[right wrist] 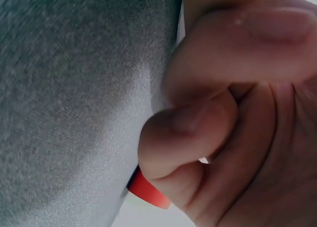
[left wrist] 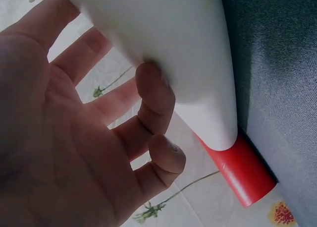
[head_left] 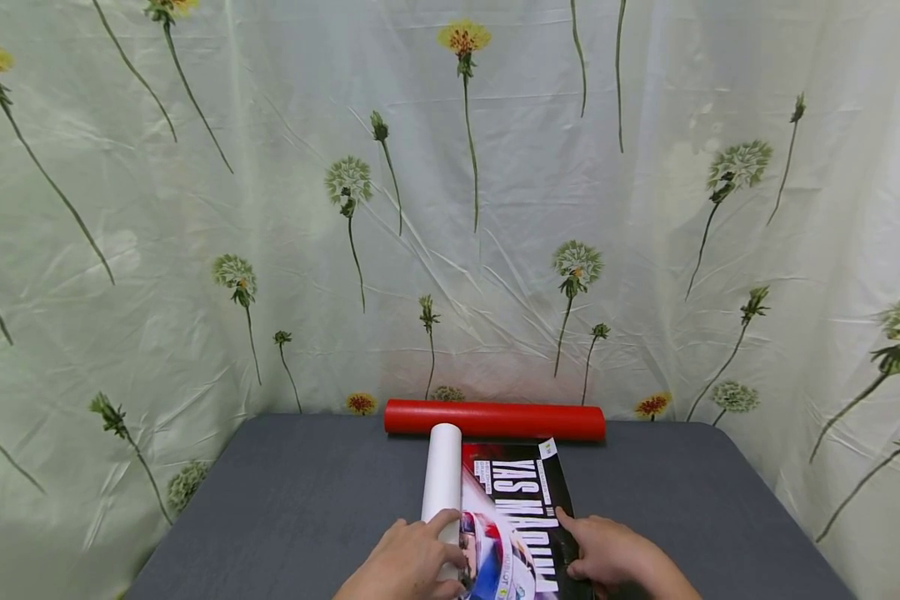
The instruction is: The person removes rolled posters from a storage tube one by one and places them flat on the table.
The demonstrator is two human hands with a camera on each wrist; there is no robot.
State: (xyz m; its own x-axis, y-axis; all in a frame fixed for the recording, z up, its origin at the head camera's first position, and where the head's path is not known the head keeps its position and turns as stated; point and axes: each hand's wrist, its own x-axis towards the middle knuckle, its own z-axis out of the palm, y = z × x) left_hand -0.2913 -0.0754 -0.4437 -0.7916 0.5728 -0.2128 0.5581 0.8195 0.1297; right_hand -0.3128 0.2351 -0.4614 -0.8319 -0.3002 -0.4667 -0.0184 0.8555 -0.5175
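A partly rolled poster (head_left: 512, 492) lies on the dark table, its printed side up with large white lettering. Its left part forms a white roll (head_left: 442, 471). My left hand (head_left: 412, 557) grips this roll near its close end, the index finger reaching across the top. In the left wrist view, bent fingers (left wrist: 157, 90) meet the white paper. My right hand (head_left: 607, 550) holds the poster's right edge, with the index fingertip on the black border. Curled fingers (right wrist: 185, 138) fill much of the right wrist view, where the poster itself is hidden.
A red tube (head_left: 495, 419) lies crosswise at the back of the dark grey table (head_left: 307, 500), just beyond the roll's far end. Behind the table hangs a pale curtain (head_left: 285, 167) printed with dandelions.
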